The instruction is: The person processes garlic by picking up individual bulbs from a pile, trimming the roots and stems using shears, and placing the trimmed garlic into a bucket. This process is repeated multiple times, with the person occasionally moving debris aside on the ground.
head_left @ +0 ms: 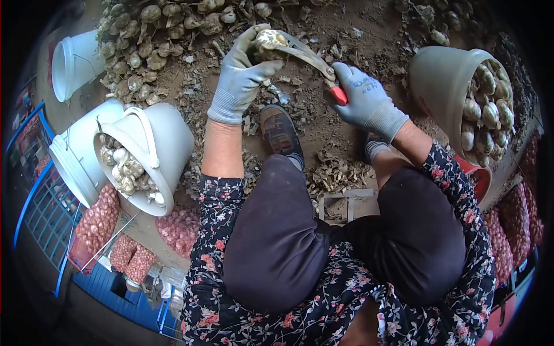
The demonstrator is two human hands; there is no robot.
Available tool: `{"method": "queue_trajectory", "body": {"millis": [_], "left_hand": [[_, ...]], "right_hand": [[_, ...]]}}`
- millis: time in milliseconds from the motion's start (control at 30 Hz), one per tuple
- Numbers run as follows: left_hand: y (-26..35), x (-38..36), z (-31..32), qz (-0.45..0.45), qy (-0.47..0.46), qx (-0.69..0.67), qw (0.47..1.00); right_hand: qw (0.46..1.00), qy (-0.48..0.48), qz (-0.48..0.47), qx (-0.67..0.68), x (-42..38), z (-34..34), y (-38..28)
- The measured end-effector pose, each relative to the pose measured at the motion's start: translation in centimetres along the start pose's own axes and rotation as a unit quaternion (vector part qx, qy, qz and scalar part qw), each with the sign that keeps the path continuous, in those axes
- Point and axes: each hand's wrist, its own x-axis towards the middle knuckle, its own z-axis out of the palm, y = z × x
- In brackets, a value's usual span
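Observation:
A garlic bulb [270, 40] is in my left hand [241, 75], which wears a grey glove, with the fingers and thumb around it. Closed around the red handle [339, 96] of a pair of shears is my right hand [363, 98], gloved too. The metal blades [306, 55] of the shears reach left to the bulb and touch its side. Exactly how the blade tips lie at the bulb is hard to make out.
A heap of garlic [138, 52] lies at upper left. Tilted buckets of bulbs stand left [167, 144] and right [438, 81]. Two more white buckets [81, 57] [75, 150] are at left. Net sacks [98, 222] lie lower left. Peelings [337, 173] litter the ground.

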Motion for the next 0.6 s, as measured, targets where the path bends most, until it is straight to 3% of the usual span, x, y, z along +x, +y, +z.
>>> {"method": "queue_trajectory", "body": {"millis": [67, 167, 333, 433, 500, 567, 600], "left_hand": [[1.5, -0.1, 0.8, -0.036, -0.012, 0.161, 0.986], [0.6, 0.0, 1.2, -0.03, 0.025, 0.228, 0.973], [-0.3, -0.6, 2.1, -0.027, 0.079, 0.179, 0.98], [-0.8, -0.9, 2.4, 0.009, 0.097, 0.275, 0.957], [-0.6, -0.9, 2.4, 0.063, 0.115, 0.403, 0.906], [0.1, -1.0, 2.8, 0.046, 0.1, 0.362, 0.926], [0.3, -0.9, 3.0, -0.007, 0.059, 0.244, 0.968]], "right_hand": [[0.998, -0.02, 0.017, -0.049, 0.5, -0.9, -0.6], [0.991, -0.027, 0.031, -0.128, 0.9, -0.8, -0.9], [0.987, -0.01, 0.022, -0.159, 1.0, -1.2, -1.4], [0.988, -0.058, 0.021, -0.138, 1.3, -1.1, -1.7], [0.989, -0.063, 0.015, -0.134, 1.5, -0.5, -1.4], [0.992, -0.073, 0.002, -0.106, 1.3, -0.5, -1.0], [0.994, -0.026, -0.035, -0.098, 1.1, 0.3, -0.1]]}}
